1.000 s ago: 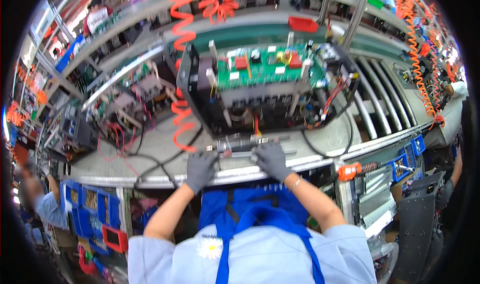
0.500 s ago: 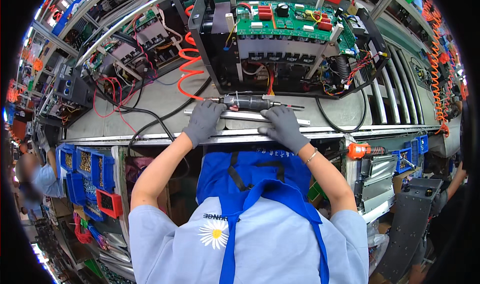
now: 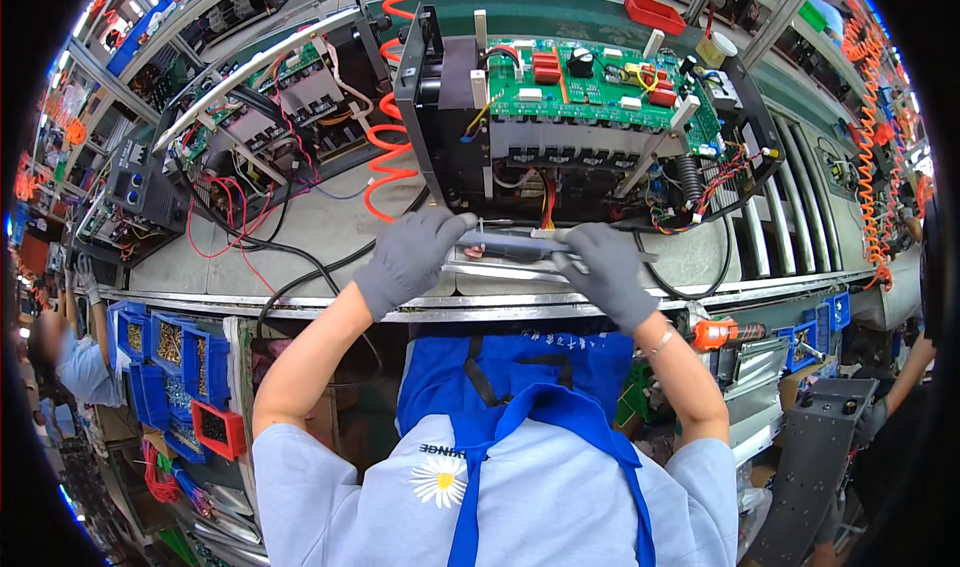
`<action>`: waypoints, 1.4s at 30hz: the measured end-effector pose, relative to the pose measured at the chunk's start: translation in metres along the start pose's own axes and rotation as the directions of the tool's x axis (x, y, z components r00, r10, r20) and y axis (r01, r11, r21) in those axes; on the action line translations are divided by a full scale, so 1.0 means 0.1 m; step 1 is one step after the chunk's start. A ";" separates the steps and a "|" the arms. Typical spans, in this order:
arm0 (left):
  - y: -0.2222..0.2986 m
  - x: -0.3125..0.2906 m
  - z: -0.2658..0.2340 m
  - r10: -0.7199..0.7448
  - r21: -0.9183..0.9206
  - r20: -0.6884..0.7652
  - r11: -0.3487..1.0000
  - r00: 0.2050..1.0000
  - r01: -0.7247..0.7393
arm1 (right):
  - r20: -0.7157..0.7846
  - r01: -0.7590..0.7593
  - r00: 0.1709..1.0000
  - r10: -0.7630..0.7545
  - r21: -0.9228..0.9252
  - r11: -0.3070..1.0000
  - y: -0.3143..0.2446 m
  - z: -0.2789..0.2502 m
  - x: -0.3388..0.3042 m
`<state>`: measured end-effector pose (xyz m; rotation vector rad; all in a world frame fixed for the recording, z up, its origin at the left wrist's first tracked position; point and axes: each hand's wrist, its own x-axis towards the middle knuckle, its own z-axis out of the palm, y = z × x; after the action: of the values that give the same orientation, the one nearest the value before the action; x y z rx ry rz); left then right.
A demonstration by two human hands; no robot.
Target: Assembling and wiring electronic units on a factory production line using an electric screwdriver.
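My left hand (image 3: 412,255), in a grey glove, is closed at the fingertips near the bench's front part. My right hand (image 3: 608,275), gloved alike, has its fingers bent inward. Between them runs a long, thin grey metal strip (image 3: 525,241), blurred, gripped by both hands; its far end shows beyond the right hand. Just nearer to me lies a bright metal bar (image 3: 505,270), partly covered by the hands. A dark in-line air screwdriver is mostly hidden behind the strip. Beyond stands an opened black machine housing (image 3: 420,132) with a green circuit board (image 3: 585,92).
A coiled orange air hose (image 3: 388,152) drops left of the housing. Black cables (image 3: 325,257) loop over the bench. Blue bins (image 3: 170,332) and a red bin (image 3: 218,429) of small parts hang at left. An orange power driver (image 3: 715,334) is at right; other people work at both sides.
My view has shifted, so the bench sits lower. Both hands have risen off their flat rest on the bar and closed in on the thin strip; the housing stays put.
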<state>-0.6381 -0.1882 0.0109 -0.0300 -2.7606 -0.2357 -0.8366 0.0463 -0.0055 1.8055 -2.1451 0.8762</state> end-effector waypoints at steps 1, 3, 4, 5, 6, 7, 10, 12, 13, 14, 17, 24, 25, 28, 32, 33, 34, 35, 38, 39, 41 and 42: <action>0.06 0.12 -0.20 0.037 0.014 -0.038 0.999 0.999 -0.036 | -0.034 0.048 0.998 -0.049 -0.025 0.999 -0.02 -0.27 0.13; 0.25 0.56 -0.58 0.148 0.040 -0.163 0.989 0.975 -0.143 | -0.127 0.080 0.987 -0.094 -0.106 0.991 0.05 -0.78 0.25; 0.32 0.76 -0.73 0.228 0.071 -0.262 0.974 0.938 -0.217 | -0.173 0.059 0.982 -0.078 -0.114 0.992 0.03 -1.06 0.34; 0.42 0.97 -0.92 0.290 0.120 -0.327 0.957 0.899 -0.265 | -0.193 0.088 0.974 -0.122 -0.172 0.981 -0.01 -1.34 0.46; 0.44 1.17 -1.00 0.347 0.135 -0.389 0.938 0.853 -0.319 | -0.263 0.113 0.950 -0.167 -0.208 0.972 0.01 -1.56 0.52; 0.46 1.36 -1.03 0.351 0.143 -0.451 0.936 0.821 -0.321 | -0.297 0.105 0.939 -0.172 -0.230 0.967 0.07 -1.70 0.58; 0.51 1.89 -1.07 0.357 0.197 -0.476 0.934 0.804 -0.298 | -0.311 0.001 0.950 -0.030 -0.093 0.996 0.23 -1.98 0.66; 0.59 2.15 -1.01 0.369 0.232 -0.484 0.928 0.793 -0.290 | -0.279 -0.064 0.959 0.052 -0.031 0.997 0.39 -2.11 0.64; 0.59 2.22 -0.91 0.348 0.201 -0.487 0.937 0.801 -0.285 | -0.252 -0.105 0.962 0.102 0.004 0.994 0.47 -2.13 0.62; 0.55 2.24 -0.82 0.327 0.172 -0.488 0.945 0.809 -0.278 | -0.213 -0.113 0.970 0.115 0.021 0.993 0.50 -2.12 0.65; 0.43 2.19 -0.59 0.253 -0.010 -0.464 0.957 0.849 -0.290 | -0.122 -0.162 0.978 0.167 0.048 0.986 0.52 -2.03 0.70; 0.12 1.78 -0.69 0.115 -0.072 -0.482 0.983 0.869 -0.170 | -0.010 -0.078 0.997 0.080 0.141 0.987 0.50 -1.76 1.14; 0.08 1.77 -0.70 0.128 -0.047 -0.515 0.983 0.848 -0.177 | 0.014 -0.075 0.997 0.074 0.146 0.986 0.51 -1.74 1.18; 0.11 1.83 -0.68 0.135 -0.061 -0.508 0.980 0.850 -0.192 | 0.044 -0.044 0.998 0.038 0.142 0.989 0.61 -1.79 1.20; 0.18 1.79 -0.72 0.017 -0.217 -0.399 0.970 0.917 -0.112 | -0.034 0.097 0.995 -0.095 0.094 0.991 0.67 -1.79 1.21; 0.19 1.78 -0.73 -0.011 -0.221 -0.386 0.972 0.922 -0.081 | -0.083 0.114 0.990 -0.113 0.010 0.993 0.65 -1.73 1.22; 0.19 1.75 -0.76 -0.038 -0.199 -0.361 0.979 0.932 -0.037 | -0.060 0.087 0.993 -0.098 -0.162 0.983 0.58 -1.75 1.23; 0.18 1.76 -0.75 -0.038 -0.195 -0.326 0.980 0.944 -0.028 | -0.139 0.125 0.977 -0.164 -0.252 0.960 0.61 -1.69 1.20; 0.23 1.84 -0.69 0.015 -0.180 -0.421 0.978 0.907 -0.100 | -0.354 0.028 0.926 -0.128 -0.274 0.961 0.48 -1.54 1.08; 0.25 1.85 -0.69 -0.004 -0.211 -0.403 0.973 0.915 -0.088 | -0.430 0.017 0.893 -0.131 -0.260 0.965 0.43 -1.49 1.00; 0.24 1.86 -0.69 -0.003 -0.216 -0.389 0.972 0.921 -0.088 | -0.430 -0.035 0.896 -0.108 -0.312 0.949 0.25 -1.38 0.83; 0.25 1.86 -0.69 -0.012 -0.224 -0.376 0.971 0.927 -0.078 | -0.444 -0.051 0.890 -0.100 -0.316 0.947 0.18 -1.32 0.74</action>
<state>-0.7851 -0.1771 0.1460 -0.0843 -2.3354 -0.5041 -0.8987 0.0600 0.1327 1.3077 -1.8283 0.7916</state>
